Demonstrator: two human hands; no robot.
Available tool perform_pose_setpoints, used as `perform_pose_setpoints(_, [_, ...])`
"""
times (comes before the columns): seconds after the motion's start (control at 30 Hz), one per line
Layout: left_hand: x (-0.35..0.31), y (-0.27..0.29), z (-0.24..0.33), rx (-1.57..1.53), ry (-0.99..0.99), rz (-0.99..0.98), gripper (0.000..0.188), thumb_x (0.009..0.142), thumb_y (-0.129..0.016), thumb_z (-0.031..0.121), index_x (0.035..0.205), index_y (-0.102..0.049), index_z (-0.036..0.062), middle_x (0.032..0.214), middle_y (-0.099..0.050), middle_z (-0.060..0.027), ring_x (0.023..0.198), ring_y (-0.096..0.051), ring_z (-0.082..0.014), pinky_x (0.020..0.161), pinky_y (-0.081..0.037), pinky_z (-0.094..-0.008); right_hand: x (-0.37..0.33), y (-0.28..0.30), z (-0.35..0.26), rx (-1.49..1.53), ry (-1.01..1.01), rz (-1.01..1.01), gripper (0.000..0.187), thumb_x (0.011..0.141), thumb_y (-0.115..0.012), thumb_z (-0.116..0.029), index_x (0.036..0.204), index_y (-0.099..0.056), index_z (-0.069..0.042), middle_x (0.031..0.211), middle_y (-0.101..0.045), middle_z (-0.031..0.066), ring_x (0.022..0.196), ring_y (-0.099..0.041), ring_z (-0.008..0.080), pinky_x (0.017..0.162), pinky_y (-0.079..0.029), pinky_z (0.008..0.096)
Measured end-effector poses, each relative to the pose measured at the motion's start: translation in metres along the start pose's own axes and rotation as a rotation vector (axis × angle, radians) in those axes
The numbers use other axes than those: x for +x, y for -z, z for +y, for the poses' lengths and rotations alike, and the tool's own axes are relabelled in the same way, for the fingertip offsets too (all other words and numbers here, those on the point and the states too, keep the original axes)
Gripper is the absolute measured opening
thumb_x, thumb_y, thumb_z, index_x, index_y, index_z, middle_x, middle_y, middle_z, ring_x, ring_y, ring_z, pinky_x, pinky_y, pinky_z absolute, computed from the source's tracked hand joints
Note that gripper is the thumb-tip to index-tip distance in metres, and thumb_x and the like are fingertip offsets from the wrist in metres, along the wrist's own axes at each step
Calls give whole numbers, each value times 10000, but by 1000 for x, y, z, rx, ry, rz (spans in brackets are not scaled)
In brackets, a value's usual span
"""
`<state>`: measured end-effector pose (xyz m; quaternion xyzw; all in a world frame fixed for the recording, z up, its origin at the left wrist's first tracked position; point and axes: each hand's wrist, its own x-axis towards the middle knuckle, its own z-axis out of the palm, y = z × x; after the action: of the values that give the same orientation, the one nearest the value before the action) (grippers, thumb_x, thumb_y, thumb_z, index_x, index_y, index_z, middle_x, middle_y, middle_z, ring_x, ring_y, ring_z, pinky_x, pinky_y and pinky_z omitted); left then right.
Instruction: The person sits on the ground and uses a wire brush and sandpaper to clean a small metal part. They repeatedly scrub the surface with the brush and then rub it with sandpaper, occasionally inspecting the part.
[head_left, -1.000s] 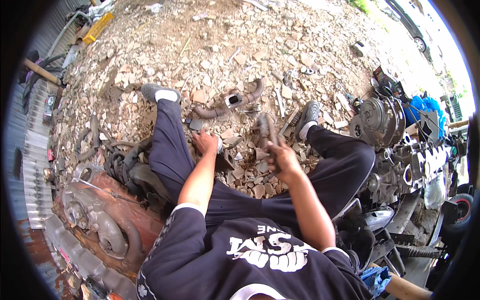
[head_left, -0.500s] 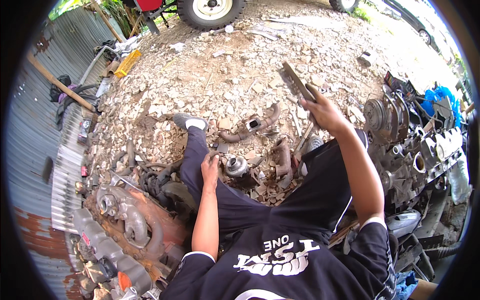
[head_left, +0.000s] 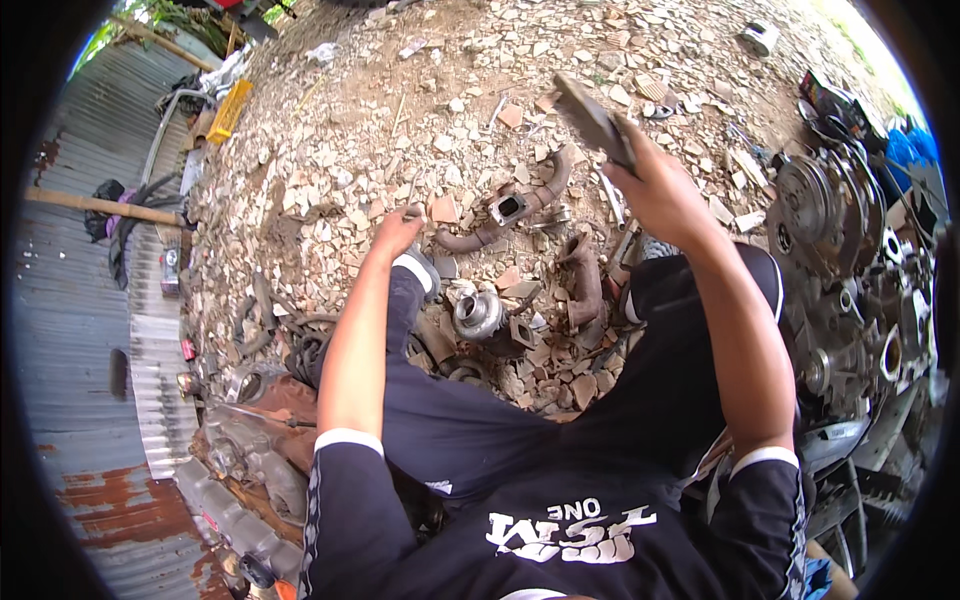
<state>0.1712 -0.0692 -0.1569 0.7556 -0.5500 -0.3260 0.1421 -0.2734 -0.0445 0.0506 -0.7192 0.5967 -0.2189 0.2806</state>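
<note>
My right hand (head_left: 655, 185) is closed round a long, dark brush (head_left: 592, 118) with bristles along one side, raised above the rubble on the right. My left hand (head_left: 400, 232) is stretched forward beside my left shoe; its fingers look loosely bent, their tips partly hidden, and nothing shows in them. Just to its right lies a rusty exhaust manifold (head_left: 545, 200) with a square flange, apart from the hand. Between my legs stand a turbocharger (head_left: 480, 315) with a shiny round housing and a rusty curved pipe (head_left: 582, 285).
Loose stones and broken tile (head_left: 370, 130) cover the ground. Engine parts (head_left: 840, 290) are heaped close to my right. On the left are a grey valve cover (head_left: 235, 515), black hoses (head_left: 265, 320) and a corrugated metal wall (head_left: 85, 320). A yellow crate (head_left: 232, 110) stands farther off.
My left hand has left my left knee and moved forward, toward the rusty exhaust manifold. The brush stays in my right hand, lowered slightly and turned. The view has tilted downward.
</note>
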Motion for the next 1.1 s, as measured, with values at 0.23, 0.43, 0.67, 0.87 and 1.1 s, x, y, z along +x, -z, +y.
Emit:
perform_pose_setpoints(0.23, [51, -162, -82, -113, 319, 204, 764, 793, -838, 377, 1374, -550, -26, 1304, -654, -249, 1220, -629, -391, 1059, -475, -410, -17, 28, 19, 104, -329, 52, 565, 1008, -607, -110, 1541, -425, -68, 926, -667, 123, 743, -594, 164, 694, -500, 334])
perform_pose_setpoints(0.43, [94, -221, -122, -606, 734, 582, 1018, 706, -895, 485, 1397, -477, -134, 1404, -574, -288, 1254, -608, -404, 1094, -450, -417, 1, 18, 28, 254, -379, 237, 609, 1014, -552, -45, 1592, -369, -100, 994, -636, 3, 565, -392, -14, 445, -296, 169])
perform_pose_setpoints(0.67, [117, -230, -105, -433, 953, 356, 689, 685, -895, 440, 1130, -729, -58, 1176, -730, -227, 1077, -715, -357, 948, -561, -422, 4, 13, 28, 179, -404, 210, 624, 1007, -578, -114, 1595, -370, -117, 968, -647, 19, 513, -390, 8, 445, -310, 184])
perform_pose_setpoints(0.87, [86, -223, -119, -503, 909, 479, 837, 691, -883, 474, 1239, -642, -111, 1276, -674, -253, 1139, -688, -349, 994, -549, -394, -2, 20, 10, 311, -387, 171, 647, 991, -589, -58, 1597, -373, -127, 860, -615, -23, 553, -401, 11, 460, -302, 209])
perform_pose_setpoints(1.1, [48, -142, -93, -872, 515, 554, 608, 714, -884, 153, 1234, -642, -50, 1194, -704, -128, 1031, -670, -207, 908, -518, -340, -25, 30, 11, 258, -157, 122, 620, 995, -615, -71, 1575, -406, -125, 906, -600, 6, 617, -461, 49, 528, -380, 227])
